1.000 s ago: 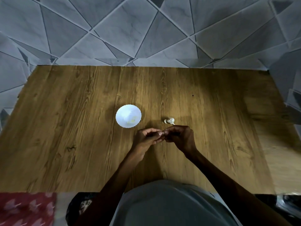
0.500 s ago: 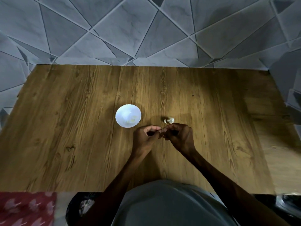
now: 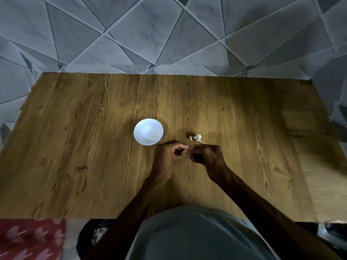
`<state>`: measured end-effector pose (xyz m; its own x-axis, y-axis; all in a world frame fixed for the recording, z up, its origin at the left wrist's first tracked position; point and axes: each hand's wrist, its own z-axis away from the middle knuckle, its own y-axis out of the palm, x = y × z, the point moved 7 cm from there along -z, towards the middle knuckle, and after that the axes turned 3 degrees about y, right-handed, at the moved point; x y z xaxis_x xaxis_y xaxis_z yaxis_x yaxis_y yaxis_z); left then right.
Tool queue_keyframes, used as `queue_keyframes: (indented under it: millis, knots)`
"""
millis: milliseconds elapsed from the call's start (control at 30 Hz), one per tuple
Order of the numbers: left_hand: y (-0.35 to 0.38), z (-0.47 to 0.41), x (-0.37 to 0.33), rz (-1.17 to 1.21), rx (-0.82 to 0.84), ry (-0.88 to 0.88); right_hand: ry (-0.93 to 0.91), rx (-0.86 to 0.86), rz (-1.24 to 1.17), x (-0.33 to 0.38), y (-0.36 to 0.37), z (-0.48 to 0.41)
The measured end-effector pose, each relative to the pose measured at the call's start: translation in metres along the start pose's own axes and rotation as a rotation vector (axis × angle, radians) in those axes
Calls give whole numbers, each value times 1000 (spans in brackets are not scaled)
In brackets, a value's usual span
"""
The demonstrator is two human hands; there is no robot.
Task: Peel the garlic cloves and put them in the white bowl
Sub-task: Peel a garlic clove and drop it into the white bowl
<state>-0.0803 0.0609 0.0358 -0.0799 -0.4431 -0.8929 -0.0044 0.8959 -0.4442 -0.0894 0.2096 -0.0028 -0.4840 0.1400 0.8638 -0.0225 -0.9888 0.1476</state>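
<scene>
A small white bowl with pale yellowish bits inside sits on the wooden table, left of centre. Right of it lie unpeeled garlic cloves in a little cluster. Just in front of them my left hand and my right hand meet fingertip to fingertip, both with curled fingers pinching a small garlic clove that is mostly hidden between them. The hands hover slightly above the table, right of the bowl's near edge.
The table's far edge meets a grey tiled floor with a triangle pattern. A red patterned cloth lies at the lower left below the near edge. My grey-clothed lap fills the bottom centre.
Both hands have shifted a little away from me, closer to the loose cloves. The left hand's fingers have curled in tighter while the fingertips keep working at the clove.
</scene>
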Motion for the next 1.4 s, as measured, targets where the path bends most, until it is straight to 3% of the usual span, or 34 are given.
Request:
queue_keyframes:
  millis: [67,200,267,300,367,433,467,533,600,633,733,800,867,967,1000,1067,1167,1200,1400]
  knots:
    - [-4,0,3,103,-46,-111,-117,6,62,8,0,3]
    - [10,8,25,862,8,-756,-496,-1,330,35,5,13]
    - [16,13,26,1093,18,-951,-605,-8,427,40,7,14]
    - [15,13,26,1076,25,-936,-634,-17,456,40,7,15]
    - [3,7,20,701,19,-649,-595,-52,447,37,7,15]
    - [-10,0,-2,200,-22,-228,-365,-78,276,27,4,9]
    - [-11,-1,-13,63,-38,-78,-201,-80,162,19,3,4]
    - [-9,-1,-20,-34,-46,56,84,-34,-4,5,2,-3]
    - [-10,1,-17,32,-47,-16,174,41,-43,0,4,-4]
    - [-11,1,-9,161,-54,-138,135,57,-23,3,4,-4]
    - [4,7,16,856,-3,-755,-134,72,74,22,4,0]
    - [10,11,21,1048,13,-946,-256,83,142,30,8,3]
    - [0,4,18,786,20,-723,-218,42,144,25,7,1]
    - [-12,-4,-13,-17,-8,-32,54,-12,5,4,5,-3]
    - [-8,-3,-18,-142,2,78,156,-15,-51,-4,5,-3]
    - [-5,0,-11,-113,-6,47,292,-19,-128,-15,5,-2]
    - [-3,2,16,381,-21,-331,323,67,-210,-19,8,-3]
    - [-2,2,20,448,-12,-364,370,101,-262,-20,10,-3]
    - [-4,1,16,252,73,-105,691,297,-455,-28,19,6]
